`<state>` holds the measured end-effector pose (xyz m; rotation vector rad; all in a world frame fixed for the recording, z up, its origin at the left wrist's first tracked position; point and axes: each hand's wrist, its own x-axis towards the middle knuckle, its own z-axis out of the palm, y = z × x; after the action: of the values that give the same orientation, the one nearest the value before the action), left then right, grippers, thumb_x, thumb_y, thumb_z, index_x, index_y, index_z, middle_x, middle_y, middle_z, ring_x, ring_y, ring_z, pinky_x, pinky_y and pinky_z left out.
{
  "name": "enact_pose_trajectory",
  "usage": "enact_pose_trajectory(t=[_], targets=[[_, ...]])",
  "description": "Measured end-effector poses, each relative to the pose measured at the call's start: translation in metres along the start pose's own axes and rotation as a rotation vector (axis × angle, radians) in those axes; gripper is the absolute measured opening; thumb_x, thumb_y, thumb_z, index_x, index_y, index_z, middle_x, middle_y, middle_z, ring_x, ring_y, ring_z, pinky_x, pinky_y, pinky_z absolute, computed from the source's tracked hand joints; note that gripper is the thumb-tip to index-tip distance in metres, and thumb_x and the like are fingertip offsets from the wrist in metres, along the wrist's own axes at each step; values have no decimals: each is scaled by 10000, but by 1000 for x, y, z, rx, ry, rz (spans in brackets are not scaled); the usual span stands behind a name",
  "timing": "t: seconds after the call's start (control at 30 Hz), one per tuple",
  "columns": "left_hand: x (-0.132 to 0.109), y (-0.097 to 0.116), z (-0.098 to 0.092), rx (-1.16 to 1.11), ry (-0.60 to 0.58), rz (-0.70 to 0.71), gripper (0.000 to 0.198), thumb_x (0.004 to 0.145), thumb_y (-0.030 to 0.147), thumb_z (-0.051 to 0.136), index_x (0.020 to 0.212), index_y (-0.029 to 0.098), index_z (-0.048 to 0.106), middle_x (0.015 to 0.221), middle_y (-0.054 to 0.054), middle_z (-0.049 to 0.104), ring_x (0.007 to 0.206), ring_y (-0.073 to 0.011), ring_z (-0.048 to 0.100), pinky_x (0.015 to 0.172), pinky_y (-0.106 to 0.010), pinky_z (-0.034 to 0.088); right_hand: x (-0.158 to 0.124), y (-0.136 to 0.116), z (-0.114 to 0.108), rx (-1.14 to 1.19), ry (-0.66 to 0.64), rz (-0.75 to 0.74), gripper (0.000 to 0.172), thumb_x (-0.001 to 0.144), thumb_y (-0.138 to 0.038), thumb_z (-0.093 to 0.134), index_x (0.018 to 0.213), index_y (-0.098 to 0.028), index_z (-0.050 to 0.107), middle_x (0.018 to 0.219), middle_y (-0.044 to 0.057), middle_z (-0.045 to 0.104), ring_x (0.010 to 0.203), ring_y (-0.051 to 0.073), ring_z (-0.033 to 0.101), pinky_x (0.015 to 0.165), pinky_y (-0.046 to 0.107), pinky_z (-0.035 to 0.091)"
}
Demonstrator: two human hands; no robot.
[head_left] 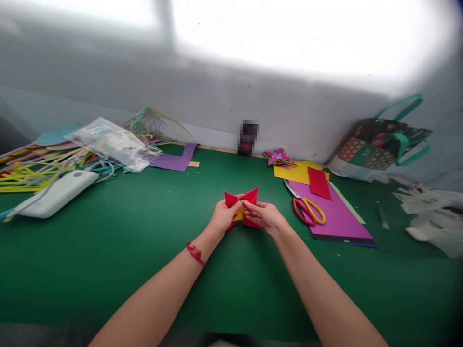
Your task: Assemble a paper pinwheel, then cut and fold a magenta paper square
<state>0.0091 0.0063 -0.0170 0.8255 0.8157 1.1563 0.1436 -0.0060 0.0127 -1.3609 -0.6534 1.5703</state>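
A folded red and yellow paper piece (251, 195) with pointed corners is held up over the middle of the green table. On its left side my left hand (223, 215) is closed, the thumb pressing near the yellow middle. My right hand (266, 217) pinches the same paper from the right, thumb and fingertips close to the other thumb. Parts of the paper are hidden behind my fingers. To the right, scissors (308, 210) with red and yellow handles lie partly over purple paper sheets (338, 217).
Yellow paper (298, 169), a red paper strip (319, 182) and paper stars (278, 156) lie at the back right. A patterned bag (369, 149) and white plastic bag (437, 219) are farther right. At left are a white power strip (60, 193), pipe cleaners (32, 176) and purple paper (173, 161).
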Motion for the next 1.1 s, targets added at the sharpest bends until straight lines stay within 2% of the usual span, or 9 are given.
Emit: enact_pose_trajectory(t=[0.2,0.37,0.7,0.83,1.1], targets=[[-3,13,0,-3,-68,-63,343,633,216,720,945,86,660,912,-139,679,804,-222,639,806,-377,463,2,-9,-11,-201,-150,7,302,588,-257,781,806,-81,669,662,50,658,551,81,612,551,152,531],[-4,19,-4,29,-110,-126,336,637,213,721,942,85,658,876,-138,682,805,-230,641,795,-374,465,2,-18,-15,-342,-230,11,281,605,-259,766,803,-84,670,637,42,642,549,74,590,571,167,527],[-2,20,-9,31,-159,-178,375,634,203,727,972,67,641,833,-130,688,802,-228,642,795,-361,463,5,-24,-14,-493,-275,29,210,603,-237,758,740,-103,670,628,45,634,545,89,581,567,192,535],[0,18,-13,22,-190,-184,370,655,201,714,992,71,635,853,-134,686,805,-227,643,801,-364,462,1,-24,-11,-549,-234,-1,205,624,-230,739,762,-96,668,633,59,643,566,116,608,586,225,549],[-2,19,-12,-24,-169,-211,350,686,169,687,1015,72,621,839,-141,685,783,-231,650,773,-364,475,-11,-17,-4,-470,-186,-104,177,678,-189,677,829,-102,644,622,30,621,554,107,586,582,264,565]])
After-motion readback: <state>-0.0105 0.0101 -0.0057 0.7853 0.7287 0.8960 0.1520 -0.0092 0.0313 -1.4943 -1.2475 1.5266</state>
